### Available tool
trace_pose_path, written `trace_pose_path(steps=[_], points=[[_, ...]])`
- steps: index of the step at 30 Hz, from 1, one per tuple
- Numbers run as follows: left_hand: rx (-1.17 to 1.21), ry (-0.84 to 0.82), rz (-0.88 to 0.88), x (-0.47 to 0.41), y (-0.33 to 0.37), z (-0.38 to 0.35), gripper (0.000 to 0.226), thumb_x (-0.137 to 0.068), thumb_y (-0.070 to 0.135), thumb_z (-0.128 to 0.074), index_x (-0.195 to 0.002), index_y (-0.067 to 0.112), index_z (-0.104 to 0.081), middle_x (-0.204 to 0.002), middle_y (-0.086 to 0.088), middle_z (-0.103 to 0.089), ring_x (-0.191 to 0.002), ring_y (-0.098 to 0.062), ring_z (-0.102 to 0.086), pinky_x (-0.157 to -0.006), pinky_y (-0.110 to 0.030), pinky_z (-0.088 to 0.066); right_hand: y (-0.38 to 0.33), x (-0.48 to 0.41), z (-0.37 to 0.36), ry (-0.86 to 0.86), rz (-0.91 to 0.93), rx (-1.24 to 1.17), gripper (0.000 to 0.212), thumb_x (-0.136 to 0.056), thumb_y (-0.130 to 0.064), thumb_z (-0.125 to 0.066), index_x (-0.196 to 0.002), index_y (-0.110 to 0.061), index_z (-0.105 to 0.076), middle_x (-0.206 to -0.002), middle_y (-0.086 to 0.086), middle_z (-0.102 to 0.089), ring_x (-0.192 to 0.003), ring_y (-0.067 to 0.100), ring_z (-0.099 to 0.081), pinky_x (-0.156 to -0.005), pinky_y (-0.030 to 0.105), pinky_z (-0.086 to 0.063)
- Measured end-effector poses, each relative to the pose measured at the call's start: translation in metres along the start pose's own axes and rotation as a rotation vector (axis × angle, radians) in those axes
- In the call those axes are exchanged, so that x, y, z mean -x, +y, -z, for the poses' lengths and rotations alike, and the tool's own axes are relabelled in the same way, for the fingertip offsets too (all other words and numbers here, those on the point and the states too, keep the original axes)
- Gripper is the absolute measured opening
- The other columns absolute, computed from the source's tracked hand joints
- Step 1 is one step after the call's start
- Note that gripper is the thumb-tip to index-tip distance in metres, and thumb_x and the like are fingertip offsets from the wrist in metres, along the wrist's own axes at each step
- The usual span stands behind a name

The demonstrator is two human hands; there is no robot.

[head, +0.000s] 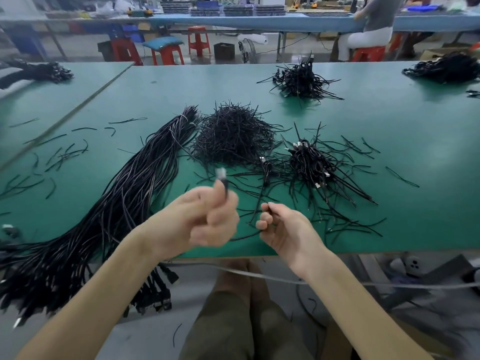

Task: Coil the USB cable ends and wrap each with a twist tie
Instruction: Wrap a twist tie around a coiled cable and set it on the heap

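Observation:
My left hand (207, 216) is blurred and grips a black USB cable (225, 187) just below its silver plug, which points up above the fingers. My right hand (280, 227) hovers over the table's front edge with fingers curled, pinching a thin black twist tie (255, 213). A long bundle of black USB cables (130, 201) lies diagonally at the left and hangs over the front edge. A heap of loose black twist ties (233, 136) sits in the middle of the green table (402, 203). To its right lies a pile of tied cables (314, 165).
Another tied pile (301, 79) sits at the back, with more black bundles at the far right (446, 67) and far left (41, 71). Stray ties are scattered at the left (59, 154). Red stools (166, 54) and a seated person (374, 29) are beyond the table.

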State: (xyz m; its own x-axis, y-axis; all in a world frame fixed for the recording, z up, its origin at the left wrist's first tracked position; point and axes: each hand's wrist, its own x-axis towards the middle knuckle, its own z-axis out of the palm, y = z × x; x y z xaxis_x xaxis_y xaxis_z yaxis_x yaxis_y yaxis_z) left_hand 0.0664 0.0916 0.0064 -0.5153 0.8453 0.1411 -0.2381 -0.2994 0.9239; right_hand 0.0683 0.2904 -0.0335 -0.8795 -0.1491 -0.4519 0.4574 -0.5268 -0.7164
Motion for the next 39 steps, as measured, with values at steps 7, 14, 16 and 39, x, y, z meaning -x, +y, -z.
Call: trace_pose_path(steps=[7,14,16,39], points=[[-0.955,0.205,0.376,0.004,-0.009,0.001,0.039,-0.104,0.043,-0.049,-0.098,0.017,-0.076,-0.091,0.001,-0.078,-0.072,-0.023,-0.068,-0.069,-0.036,-0.056,-0.032,-0.008,-0.009,-0.157,-0.001,-0.206,0.037,-0.105,-0.033,-0.05,-0.072,-0.016,-0.046,-0.059,-0.005,-0.041,-0.049,0.007,-0.045,-0.038,0.016,-0.025],[-0.777,0.688,0.017,-0.002,-0.03,0.022,0.042,-0.103,0.027,-0.051,-0.145,0.02,-0.053,-0.152,0.01,-0.05,-0.144,-0.004,-0.042,-0.117,-0.016,-0.029,-0.031,0.012,-0.037,-0.35,-0.035,-0.414,0.044,-0.102,-0.016,-0.044,-0.058,-0.018,-0.042,-0.056,-0.003,-0.042,-0.051,0.011,-0.046,-0.045,0.018,-0.029],[-0.388,0.714,-0.123,-0.002,-0.035,0.02,0.048,-0.103,0.038,-0.049,-0.144,0.014,-0.054,-0.149,0.003,-0.056,-0.141,-0.012,-0.049,-0.116,-0.025,-0.037,-0.023,0.015,-0.042,-0.364,-0.064,-0.501,0.047,-0.105,-0.019,-0.041,-0.058,-0.016,-0.042,-0.055,-0.002,-0.042,-0.05,0.012,-0.045,-0.043,0.018,-0.031],[-0.896,0.881,-0.04,0.022,-0.039,0.032,0.04,-0.105,0.047,-0.042,-0.142,0.037,-0.054,-0.106,0.006,-0.069,-0.092,-0.013,-0.062,-0.086,-0.03,-0.047,-0.006,-0.009,-0.057,-0.391,-0.006,-0.565,0.042,-0.105,-0.024,-0.039,-0.063,-0.022,-0.035,-0.048,-0.004,-0.025,-0.046,0.013,-0.027,-0.049,0.025,-0.027]])
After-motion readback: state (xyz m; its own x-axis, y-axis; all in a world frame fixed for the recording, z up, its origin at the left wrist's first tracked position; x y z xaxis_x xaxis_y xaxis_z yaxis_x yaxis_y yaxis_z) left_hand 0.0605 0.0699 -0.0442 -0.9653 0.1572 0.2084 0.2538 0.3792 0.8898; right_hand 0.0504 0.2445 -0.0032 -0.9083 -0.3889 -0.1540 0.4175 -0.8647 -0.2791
